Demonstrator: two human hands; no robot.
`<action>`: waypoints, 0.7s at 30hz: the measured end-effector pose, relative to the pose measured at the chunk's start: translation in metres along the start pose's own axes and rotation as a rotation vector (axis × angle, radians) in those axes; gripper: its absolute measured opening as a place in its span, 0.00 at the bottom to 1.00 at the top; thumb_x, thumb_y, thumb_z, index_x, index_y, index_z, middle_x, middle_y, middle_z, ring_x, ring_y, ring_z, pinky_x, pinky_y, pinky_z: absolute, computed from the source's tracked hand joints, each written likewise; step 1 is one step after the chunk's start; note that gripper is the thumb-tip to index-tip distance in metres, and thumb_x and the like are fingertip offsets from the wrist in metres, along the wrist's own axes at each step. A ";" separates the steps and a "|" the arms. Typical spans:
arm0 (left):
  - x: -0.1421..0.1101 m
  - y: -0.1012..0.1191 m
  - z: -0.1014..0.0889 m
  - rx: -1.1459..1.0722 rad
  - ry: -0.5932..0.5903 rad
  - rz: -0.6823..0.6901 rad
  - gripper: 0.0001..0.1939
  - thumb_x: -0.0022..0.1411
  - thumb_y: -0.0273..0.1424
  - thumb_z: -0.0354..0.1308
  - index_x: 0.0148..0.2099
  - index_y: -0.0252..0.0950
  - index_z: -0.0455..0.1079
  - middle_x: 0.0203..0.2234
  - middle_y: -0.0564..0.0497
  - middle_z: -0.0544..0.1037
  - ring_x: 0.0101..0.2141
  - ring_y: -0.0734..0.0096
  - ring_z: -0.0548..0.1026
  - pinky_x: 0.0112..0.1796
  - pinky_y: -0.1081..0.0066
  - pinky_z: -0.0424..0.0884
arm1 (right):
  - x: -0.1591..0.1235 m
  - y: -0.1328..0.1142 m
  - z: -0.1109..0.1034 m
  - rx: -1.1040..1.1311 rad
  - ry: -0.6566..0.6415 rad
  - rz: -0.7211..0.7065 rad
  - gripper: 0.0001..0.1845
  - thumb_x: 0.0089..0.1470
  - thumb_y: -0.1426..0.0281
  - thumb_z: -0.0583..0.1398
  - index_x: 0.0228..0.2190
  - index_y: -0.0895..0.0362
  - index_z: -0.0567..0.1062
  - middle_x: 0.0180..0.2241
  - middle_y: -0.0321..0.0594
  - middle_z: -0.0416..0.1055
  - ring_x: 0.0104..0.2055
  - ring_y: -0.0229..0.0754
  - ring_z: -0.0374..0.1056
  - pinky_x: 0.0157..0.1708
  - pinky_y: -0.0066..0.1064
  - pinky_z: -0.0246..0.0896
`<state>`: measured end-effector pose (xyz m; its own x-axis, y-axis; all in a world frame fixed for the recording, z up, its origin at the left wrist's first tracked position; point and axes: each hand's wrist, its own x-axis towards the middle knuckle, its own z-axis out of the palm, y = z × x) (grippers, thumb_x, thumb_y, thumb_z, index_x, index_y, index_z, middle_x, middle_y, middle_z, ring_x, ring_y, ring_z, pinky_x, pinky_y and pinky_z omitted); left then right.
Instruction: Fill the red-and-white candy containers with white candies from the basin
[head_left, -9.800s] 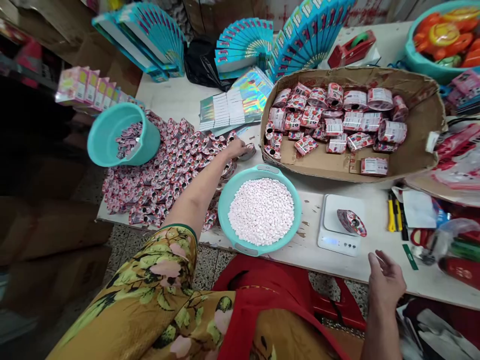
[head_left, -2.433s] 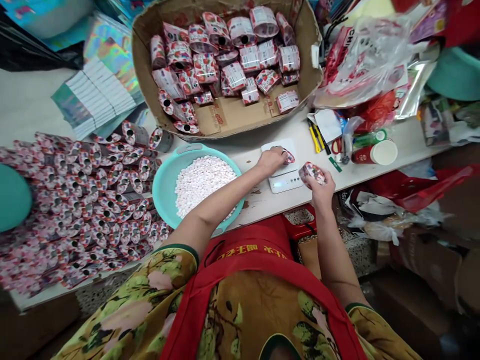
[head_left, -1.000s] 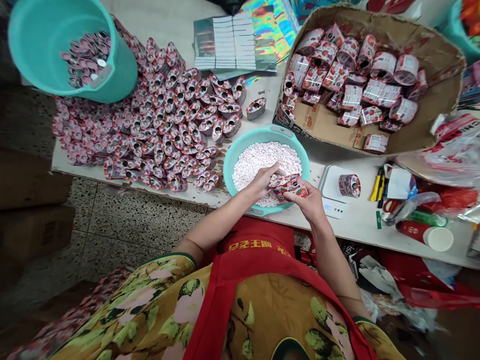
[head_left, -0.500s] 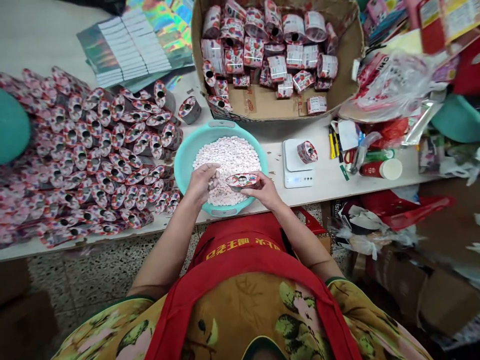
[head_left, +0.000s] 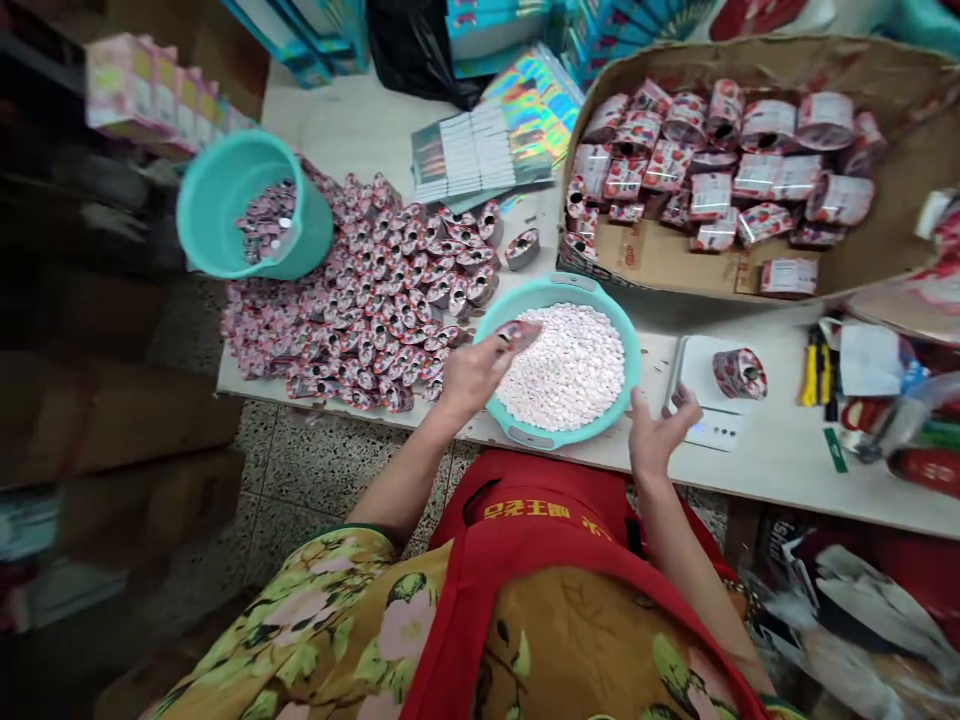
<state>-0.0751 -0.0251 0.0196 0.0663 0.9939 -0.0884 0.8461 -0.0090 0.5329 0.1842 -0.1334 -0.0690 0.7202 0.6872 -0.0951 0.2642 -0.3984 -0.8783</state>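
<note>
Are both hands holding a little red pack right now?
No, only the left hand grips a little red pack; the right hand is spread with nothing in it near the turquoise bowl.

A narrow gap between round turquoise plastic basin (head_left: 628, 335) and flat white scale (head_left: 697, 360) reaches the front edge of the white tabletop (head_left: 795, 470); the right hand (head_left: 658, 432) obstructs it.

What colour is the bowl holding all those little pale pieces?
The bowl is turquoise, seen in the head view.
</note>
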 end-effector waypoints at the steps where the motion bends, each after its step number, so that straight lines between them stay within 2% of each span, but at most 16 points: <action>1: 0.005 -0.013 -0.008 0.106 0.068 -0.079 0.12 0.65 0.40 0.59 0.40 0.40 0.80 0.29 0.45 0.81 0.29 0.64 0.73 0.33 0.69 0.60 | 0.001 0.007 0.002 0.039 0.004 0.132 0.45 0.42 0.46 0.68 0.56 0.53 0.64 0.57 0.52 0.63 0.57 0.53 0.65 0.53 0.49 0.66; 3: 0.019 -0.036 -0.019 0.299 0.110 -0.205 0.15 0.66 0.41 0.56 0.43 0.38 0.80 0.30 0.43 0.82 0.32 0.60 0.75 0.34 0.68 0.61 | 0.000 0.017 0.007 0.183 -0.154 0.375 0.44 0.39 0.45 0.68 0.51 0.55 0.66 0.47 0.46 0.69 0.45 0.47 0.69 0.43 0.43 0.70; 5: 0.036 -0.055 -0.019 0.406 0.055 -0.261 0.17 0.67 0.41 0.54 0.45 0.37 0.79 0.33 0.41 0.82 0.36 0.57 0.77 0.35 0.68 0.62 | -0.002 0.021 0.013 0.312 -0.315 0.496 0.39 0.35 0.45 0.69 0.43 0.55 0.68 0.37 0.39 0.72 0.35 0.41 0.68 0.34 0.36 0.69; 8: 0.066 -0.079 0.000 0.419 -0.076 -0.269 0.19 0.66 0.41 0.53 0.45 0.35 0.80 0.37 0.39 0.83 0.39 0.56 0.77 0.36 0.68 0.64 | -0.004 0.019 0.020 0.391 -0.362 0.493 0.35 0.32 0.48 0.72 0.36 0.53 0.66 0.29 0.32 0.71 0.28 0.36 0.64 0.27 0.29 0.64; 11: 0.092 -0.096 0.029 0.381 -0.187 -0.265 0.17 0.65 0.39 0.54 0.45 0.34 0.79 0.39 0.40 0.83 0.39 0.56 0.77 0.36 0.69 0.64 | -0.003 0.018 0.018 0.405 -0.379 0.445 0.32 0.35 0.48 0.71 0.34 0.52 0.65 0.27 0.30 0.71 0.26 0.37 0.64 0.25 0.27 0.62; 13: 0.104 -0.103 0.046 0.402 -0.201 -0.297 0.16 0.64 0.39 0.56 0.44 0.34 0.79 0.38 0.41 0.82 0.38 0.57 0.76 0.36 0.69 0.63 | 0.001 0.020 0.010 0.375 -0.409 0.416 0.31 0.37 0.46 0.69 0.34 0.52 0.66 0.26 0.31 0.70 0.27 0.38 0.65 0.26 0.28 0.64; 15: 0.110 -0.106 0.054 0.434 -0.166 -0.337 0.13 0.63 0.39 0.59 0.42 0.35 0.77 0.33 0.43 0.80 0.36 0.58 0.73 0.35 0.69 0.62 | 0.010 0.026 -0.005 0.290 -0.453 0.369 0.29 0.42 0.45 0.66 0.36 0.53 0.68 0.30 0.34 0.71 0.30 0.39 0.66 0.29 0.31 0.67; 16: 0.110 -0.106 0.055 0.436 -0.144 -0.348 0.12 0.62 0.39 0.61 0.40 0.35 0.76 0.29 0.46 0.78 0.34 0.60 0.71 0.35 0.69 0.62 | 0.017 0.030 -0.015 0.223 -0.428 0.324 0.29 0.44 0.45 0.65 0.39 0.54 0.70 0.34 0.37 0.73 0.32 0.40 0.67 0.31 0.32 0.69; 17: 0.108 -0.104 0.054 0.421 -0.123 -0.357 0.11 0.61 0.38 0.63 0.38 0.35 0.75 0.25 0.49 0.75 0.32 0.63 0.69 0.35 0.70 0.61 | 0.026 0.035 -0.026 0.144 -0.345 0.266 0.31 0.45 0.46 0.66 0.43 0.54 0.70 0.39 0.41 0.73 0.37 0.42 0.68 0.35 0.35 0.70; 19: 0.099 -0.097 0.047 0.317 -0.063 -0.361 0.09 0.58 0.35 0.67 0.35 0.35 0.72 0.19 0.55 0.66 0.28 0.70 0.64 0.33 0.73 0.58 | 0.050 0.049 -0.051 -0.048 -0.050 0.129 0.37 0.45 0.49 0.67 0.51 0.55 0.68 0.52 0.49 0.68 0.48 0.47 0.68 0.45 0.40 0.71; 21: 0.085 -0.082 0.042 0.060 0.002 -0.387 0.09 0.61 0.32 0.64 0.32 0.35 0.68 0.17 0.59 0.61 0.24 0.76 0.59 0.30 0.75 0.56 | 0.081 0.068 -0.072 -0.238 0.224 0.020 0.43 0.44 0.53 0.69 0.57 0.56 0.64 0.60 0.55 0.60 0.59 0.54 0.61 0.54 0.48 0.66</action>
<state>-0.1162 0.0559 -0.0672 -0.2648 0.9254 -0.2712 0.8376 0.3601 0.4107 0.3063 -0.1488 -0.1030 0.8429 0.5378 0.0175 0.3723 -0.5593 -0.7406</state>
